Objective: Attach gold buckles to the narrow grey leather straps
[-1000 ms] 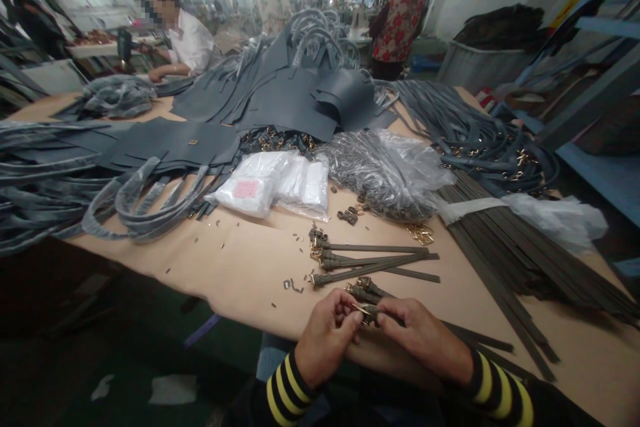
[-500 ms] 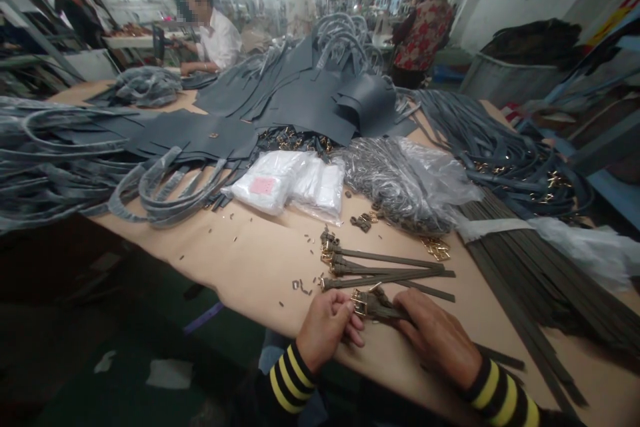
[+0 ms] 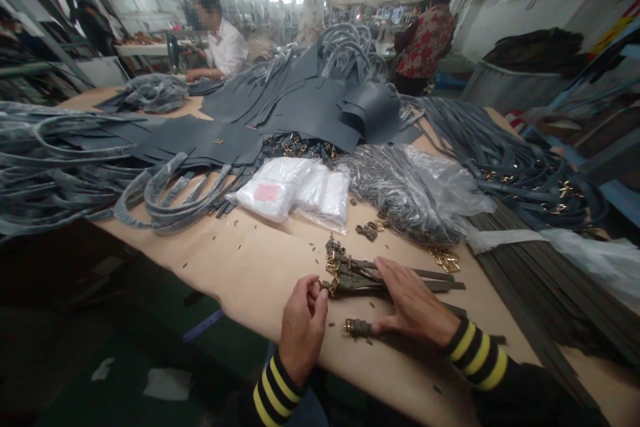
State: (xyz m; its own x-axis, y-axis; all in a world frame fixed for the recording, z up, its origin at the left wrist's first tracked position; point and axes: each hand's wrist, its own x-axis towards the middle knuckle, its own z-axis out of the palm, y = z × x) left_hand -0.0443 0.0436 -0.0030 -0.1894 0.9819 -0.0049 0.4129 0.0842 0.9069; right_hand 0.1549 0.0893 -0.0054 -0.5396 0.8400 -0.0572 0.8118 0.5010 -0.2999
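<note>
My left hand [image 3: 303,323] has its thumb and fingers pinched together beside the near buckle end of the strap bundle; what sits between the fingertips is too small to make out. My right hand [image 3: 417,303] is spread over the work, its forefinger on the brown buckled straps [image 3: 350,270] and its thumb by a separate brown strap [image 3: 361,328]. That separate strap lies flat on the table [image 3: 260,273], with a gold buckle at its left end. Its middle is hidden under my right hand.
Small brown loops [image 3: 367,230] and gold rings [image 3: 444,259] lie beyond the straps. White plastic packets [image 3: 273,190], a clear bag [image 3: 410,187] and long brown strips [image 3: 530,293] stand around. Dark blue leather panels [image 3: 310,107] are piled behind. Several people work farther back.
The buckled strap between my hands now lies on the table. My left hand has moved up and left to the bundle's buckle end; my right hand has spread open across the straps.
</note>
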